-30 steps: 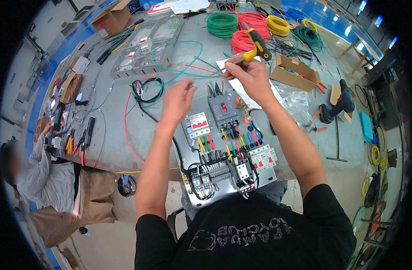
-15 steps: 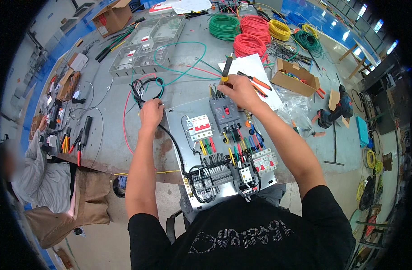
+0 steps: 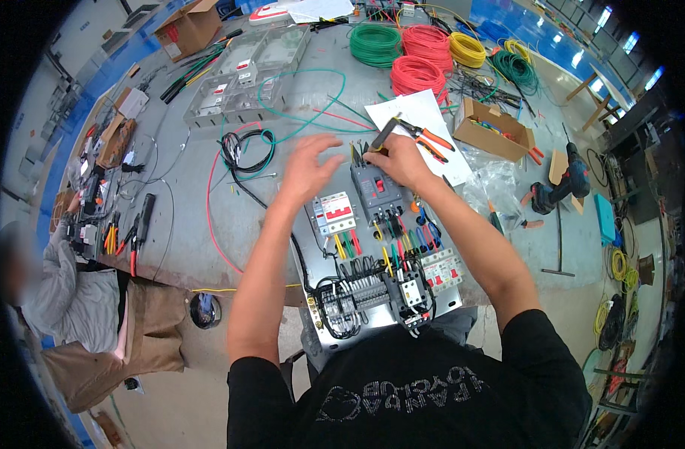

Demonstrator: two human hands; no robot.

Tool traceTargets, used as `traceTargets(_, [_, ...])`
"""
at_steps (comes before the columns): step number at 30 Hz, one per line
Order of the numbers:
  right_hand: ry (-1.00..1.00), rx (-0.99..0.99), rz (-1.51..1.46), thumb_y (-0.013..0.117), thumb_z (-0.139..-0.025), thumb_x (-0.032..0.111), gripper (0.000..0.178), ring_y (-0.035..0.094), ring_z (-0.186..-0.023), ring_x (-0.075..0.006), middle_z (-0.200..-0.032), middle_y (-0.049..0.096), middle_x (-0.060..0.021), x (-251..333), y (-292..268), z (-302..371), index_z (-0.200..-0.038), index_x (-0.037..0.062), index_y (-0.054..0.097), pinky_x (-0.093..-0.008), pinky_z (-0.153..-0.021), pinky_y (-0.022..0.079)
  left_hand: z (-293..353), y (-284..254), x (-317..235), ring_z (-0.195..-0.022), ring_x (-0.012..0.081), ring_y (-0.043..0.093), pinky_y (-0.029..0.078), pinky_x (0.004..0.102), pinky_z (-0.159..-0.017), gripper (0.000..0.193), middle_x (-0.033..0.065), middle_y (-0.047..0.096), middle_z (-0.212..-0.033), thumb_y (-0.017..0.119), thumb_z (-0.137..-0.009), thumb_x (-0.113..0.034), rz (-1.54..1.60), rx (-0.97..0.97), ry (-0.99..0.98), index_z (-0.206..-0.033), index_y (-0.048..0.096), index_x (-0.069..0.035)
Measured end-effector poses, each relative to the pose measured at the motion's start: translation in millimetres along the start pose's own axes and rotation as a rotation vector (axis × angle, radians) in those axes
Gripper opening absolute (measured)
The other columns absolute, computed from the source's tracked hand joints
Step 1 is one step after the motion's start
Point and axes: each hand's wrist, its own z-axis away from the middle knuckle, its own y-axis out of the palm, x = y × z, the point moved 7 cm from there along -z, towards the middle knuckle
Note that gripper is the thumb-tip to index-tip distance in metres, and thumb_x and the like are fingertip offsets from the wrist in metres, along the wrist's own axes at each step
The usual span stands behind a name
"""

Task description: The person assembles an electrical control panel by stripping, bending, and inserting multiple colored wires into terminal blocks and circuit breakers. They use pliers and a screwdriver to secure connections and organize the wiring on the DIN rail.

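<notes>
A metal mounting plate (image 3: 288, 228) lies in front of me, covered with wired electrical parts. My right hand (image 3: 404, 161) is closed around a dark-handled screwdriver (image 3: 384, 135), tilted over the far end of the large grey circuit breaker (image 3: 378, 193). Its tip is hidden from me. My left hand (image 3: 312, 168) hovers left of that breaker, fingers apart and holding nothing. Below it sits a smaller white breaker with red switches (image 3: 335, 212). Nearer to me are a terminal block row (image 3: 369, 294), a contactor-like white block (image 3: 411, 292) and another white breaker (image 3: 441, 269).
Orange-handled pliers (image 3: 434, 140) rest on white paper. Beyond are green (image 3: 375, 46) and red wire coils (image 3: 419, 77). A cardboard box (image 3: 494, 129) and a cordless drill (image 3: 563, 183) stand right. Black cable (image 3: 247, 156) lies left. Another person's sleeve (image 3: 65, 299) shows far left.
My left hand has left the black cable and moved right toward the large breaker, its fingers opening. The screwdriver in my right hand now leans more to the right.
</notes>
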Motion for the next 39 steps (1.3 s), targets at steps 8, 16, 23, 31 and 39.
traceTargets(8, [-0.013, 0.01, 0.046, 0.078, -0.089, 0.031, 0.036, 0.071, -0.081, -0.0402, -0.082, 0.071, -0.0217, 20.1, -26.9, -16.5, -0.091, -0.0041, 0.074, -0.0463, -0.073, 0.054, -19.2, 32.6, -10.7, -0.135, 0.0316, 0.058, 0.044, 0.0413, -0.115, 0.037, 0.0149, 0.066, -0.14, 0.071, -0.094, -0.013, 0.141, -0.035, -0.057, -0.13, 0.07, -0.007])
traceTargets(16, [-0.08, 0.022, 0.061, 0.079, -0.088, 0.032, 0.036, 0.069, -0.079, -0.0417, -0.082, 0.07, -0.024, 33.3, -21.2, -16.6, -0.088, -0.0042, 0.073, -0.0479, -0.073, 0.053, -4.4, 53.7, -4.0, -0.141, 0.0342, 0.053, 0.042, 0.0428, -0.117, 0.036, 0.0165, 0.059, -0.15, 0.07, -0.093, -0.012, 0.154, 0.016, -0.103, -0.129, 0.072, -0.01])
traceTargets(23, [-0.151, 0.067, 0.108, 0.079, -0.091, 0.027, 0.032, 0.069, -0.076, -0.0357, -0.083, 0.071, -0.0209, 15.3, -12.5, -17.2, -0.093, -0.0039, 0.074, -0.0444, -0.072, 0.053, -5.6, 74.3, -1.7, -0.135, 0.0372, 0.055, 0.046, 0.043, -0.112, 0.031, 0.0166, 0.062, -0.145, 0.071, -0.093, -0.013, 0.076, 0.087, -0.151, -0.124, 0.075, -0.009])
traceTargets(31, [0.034, 0.133, 0.119, 0.078, -0.09, 0.043, 0.047, 0.073, -0.082, -0.0317, -0.09, 0.074, -0.0208, 24.4, -17.6, -21.0, -0.096, -0.0032, 0.076, -0.0411, -0.076, 0.055, -7.8, 78.3, 4.6, -0.124, 0.0376, 0.061, 0.05, 0.0462, -0.105, 0.023, 0.0157, 0.071, -0.13, 0.072, -0.093, -0.018, -0.006, 0.055, -0.083, -0.112, 0.079, -0.007])
traceTargets(39, [0.471, -0.196, -1.132, 0.064, -0.103, 0.054, 0.05, 0.071, -0.093, -0.0227, -0.104, 0.071, -0.0115, 21.7, 1.8, -22.0, -0.114, 0.0057, 0.063, -0.0344, -0.086, 0.054, -5.5, 70.1, -8.5, -0.117, 0.039, 0.064, 0.052, 0.0461, -0.1, 0.021, 0.0181, 0.073, -0.121, 0.074, -0.092, -0.019, -0.05, -0.024, -0.06, -0.105, 0.078, -0.003])
